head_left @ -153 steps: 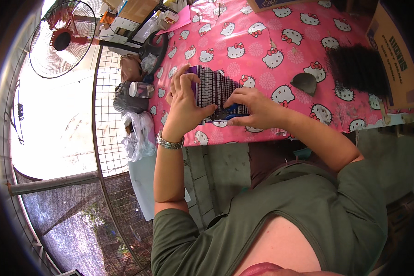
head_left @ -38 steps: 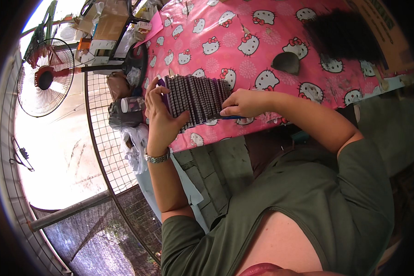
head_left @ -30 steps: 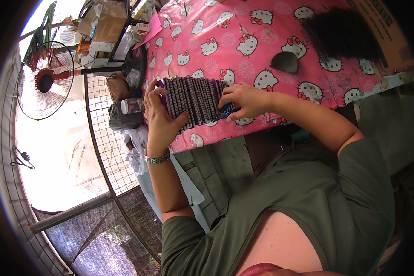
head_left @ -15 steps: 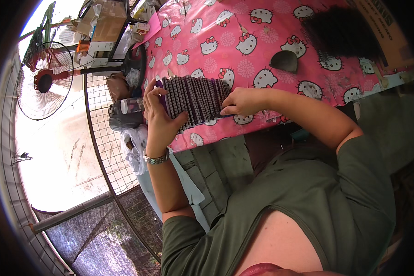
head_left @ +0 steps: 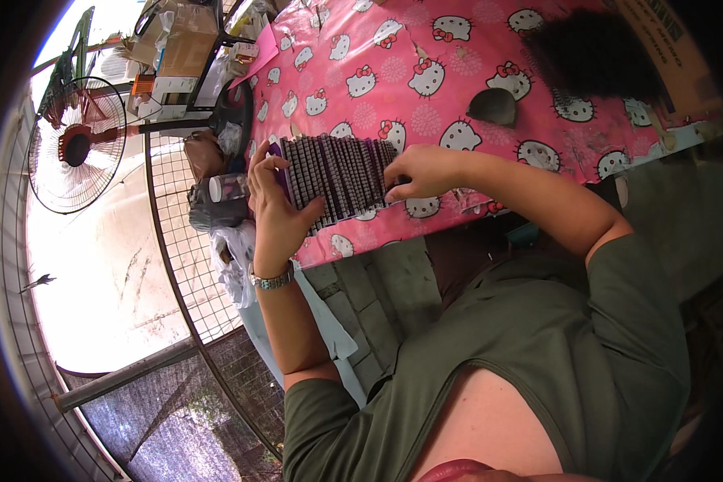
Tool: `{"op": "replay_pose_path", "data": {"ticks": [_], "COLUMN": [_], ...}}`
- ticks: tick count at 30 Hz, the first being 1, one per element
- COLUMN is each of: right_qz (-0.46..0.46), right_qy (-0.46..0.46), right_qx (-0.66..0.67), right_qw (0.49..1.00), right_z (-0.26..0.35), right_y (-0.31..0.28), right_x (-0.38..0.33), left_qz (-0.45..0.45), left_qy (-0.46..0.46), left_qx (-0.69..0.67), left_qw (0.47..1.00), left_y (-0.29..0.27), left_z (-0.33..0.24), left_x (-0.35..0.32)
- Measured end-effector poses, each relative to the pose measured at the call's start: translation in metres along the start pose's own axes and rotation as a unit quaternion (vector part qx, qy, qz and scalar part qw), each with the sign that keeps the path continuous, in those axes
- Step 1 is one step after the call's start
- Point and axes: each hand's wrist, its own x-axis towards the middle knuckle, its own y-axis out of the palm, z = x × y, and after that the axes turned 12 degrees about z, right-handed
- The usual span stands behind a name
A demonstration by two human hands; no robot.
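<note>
A packed row of what look like small spiral-bound notepads [head_left: 341, 178] stands near the front edge of the table, dark coils facing up, purple covers showing between some of them. My left hand [head_left: 278, 205] braces the left end, its fingers along the outer side and its thumb over the nearer coils. At the opposite end my right hand [head_left: 426, 171] is curled, thumb and forefinger against the last coils. Its inner fingers are hidden, so what exactly they pinch is unclear. A grey cup-like scoop [head_left: 492, 107] lies on the table beyond my right hand.
A pink patterned cloth [head_left: 426, 32] covers the table. At the far right a heap of black coils [head_left: 590, 56] lies beside a cardboard box [head_left: 673, 60]. On the left are a standing fan [head_left: 76, 149], plastic bags [head_left: 234, 261] and boxes [head_left: 189, 40].
My right hand's thumb and forefinger have shifted slightly at the right end, with a gap now showing between them. My left hand keeps its hold, and the row stays about where it was.
</note>
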Motion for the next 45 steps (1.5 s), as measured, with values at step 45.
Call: {"op": "replay_pose_path", "data": {"ticks": [45], "right_qz": [-0.073], "right_qy": [-0.026], "right_qx": [-0.013], "right_qw": [0.997], "right_z": [-0.025], "right_y": [0.021], "right_x": [-0.006], "left_qz": [0.014], "left_qy": [-0.007], "left_qx": [0.0], "left_qw": [1.0], "left_y": [-0.002], "left_z": [-0.002], "left_x": [0.003]}}
